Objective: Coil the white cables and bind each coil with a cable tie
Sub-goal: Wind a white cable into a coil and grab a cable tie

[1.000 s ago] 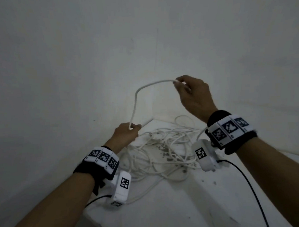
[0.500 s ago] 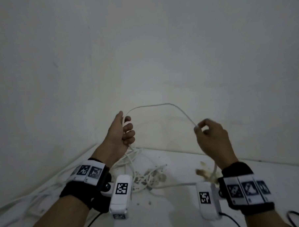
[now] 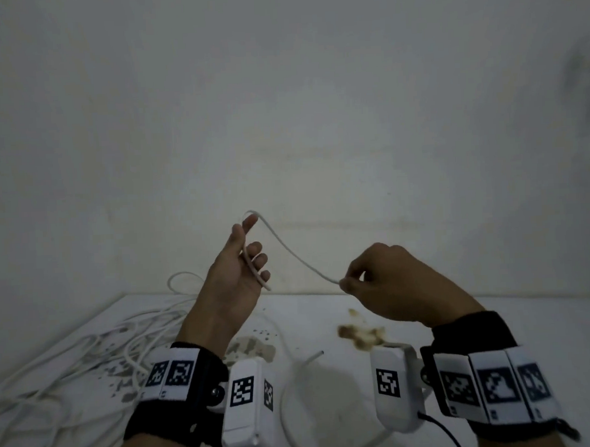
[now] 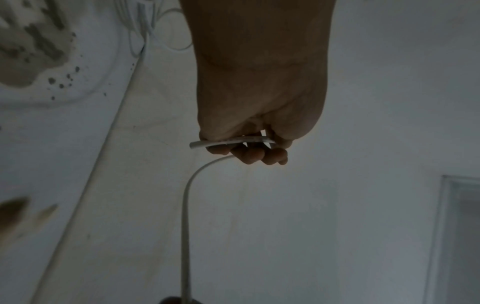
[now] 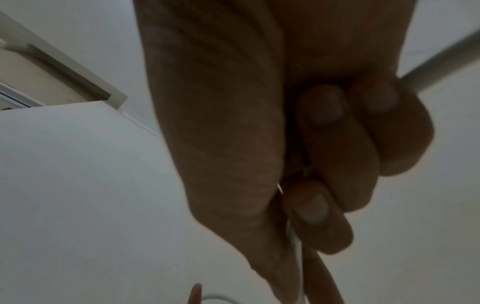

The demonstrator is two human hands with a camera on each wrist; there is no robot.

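Both hands hold one white cable above the bench. Left hand curls its grip round the cable's end; right hand pinches it farther along. More loose cables lie on the bench at left.

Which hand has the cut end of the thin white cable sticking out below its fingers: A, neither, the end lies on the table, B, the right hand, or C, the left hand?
C: the thin white cable ends just below the left hand; the right hand pinches it farther along.
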